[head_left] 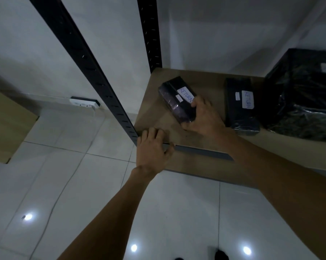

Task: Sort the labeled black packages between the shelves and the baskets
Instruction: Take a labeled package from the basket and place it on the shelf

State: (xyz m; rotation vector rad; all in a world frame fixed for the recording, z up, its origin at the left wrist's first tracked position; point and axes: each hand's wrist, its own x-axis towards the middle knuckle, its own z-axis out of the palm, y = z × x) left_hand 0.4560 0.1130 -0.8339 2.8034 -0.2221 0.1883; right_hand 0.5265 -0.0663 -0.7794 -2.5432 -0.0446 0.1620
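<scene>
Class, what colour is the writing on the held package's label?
Blue handwriting on the package's white label; head view.

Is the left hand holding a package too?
No, the left hand rests on the shelf edge; only the right hand grips a labeled package.

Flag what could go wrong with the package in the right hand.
The right hand grips only the near end of the wrapped package, so it might slip or tilt when lifted. It sits near the left edge of the shelf, where a nudge could push it off. The second package lies close by; a swing could knock it.
</scene>
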